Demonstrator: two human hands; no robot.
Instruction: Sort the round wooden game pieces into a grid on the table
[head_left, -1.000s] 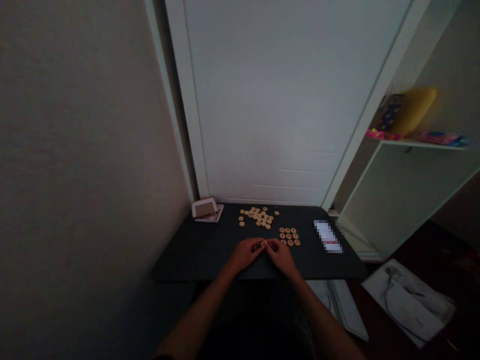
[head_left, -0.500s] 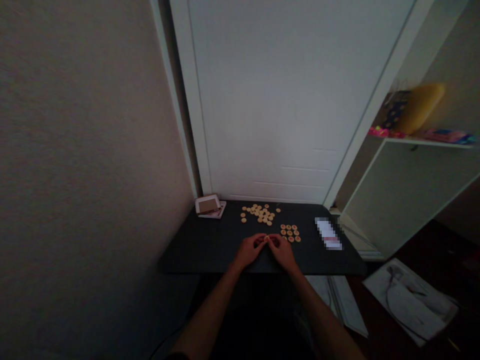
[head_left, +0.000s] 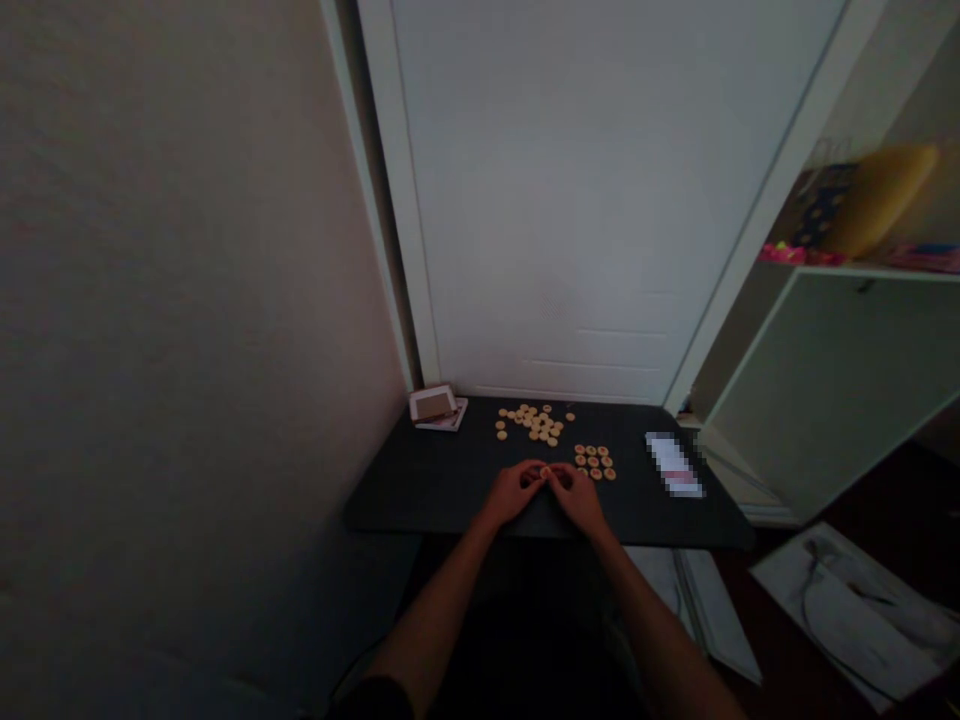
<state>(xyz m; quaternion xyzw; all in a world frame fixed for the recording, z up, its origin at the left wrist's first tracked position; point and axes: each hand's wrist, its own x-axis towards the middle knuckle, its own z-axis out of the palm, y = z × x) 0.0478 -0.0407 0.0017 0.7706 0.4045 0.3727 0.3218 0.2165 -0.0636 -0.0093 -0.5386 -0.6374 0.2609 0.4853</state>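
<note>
Together, the left hand [head_left: 514,492] and right hand [head_left: 576,494] pinch one round piece [head_left: 545,473] — fingertip grips above the dark surface [head_left: 442,480], beside the gridded pieces [head_left: 593,461].

The head camera looked forward and down from above the near edge of the dark table [head_left: 442,490].

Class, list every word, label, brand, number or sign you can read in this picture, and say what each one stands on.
No text can be read for certain.
Held disc: reddish mark, too small to read.
Discs in the grid: reddish marks, too small to read.
Scattered discs: too small to make out any lettering.
Bright rectangular item: pixelated, unreadable.
Open box: no legible print.
</note>
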